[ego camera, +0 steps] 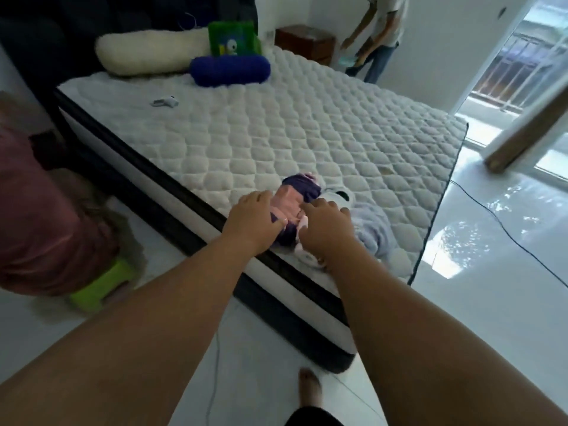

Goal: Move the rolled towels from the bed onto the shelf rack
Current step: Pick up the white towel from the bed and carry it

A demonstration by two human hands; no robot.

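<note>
White quilted mattress [276,133] fills the bright tiled room, and near its close corner lie the soft rolled towels: a pink and purple bundle [292,204] with a pale lilac fluffy roll [373,232] just beside it. Your left hand [253,221] and right hand [324,227] rest on the bundle, fingers spread, not yet closed. Light and floppy, it should unroll easily, so cup both ends. No shelf rack shows. A second person [379,32] stands beyond the bed.

Rolled towels [295,201] lie on the bed's [246,133] near corner.
</note>
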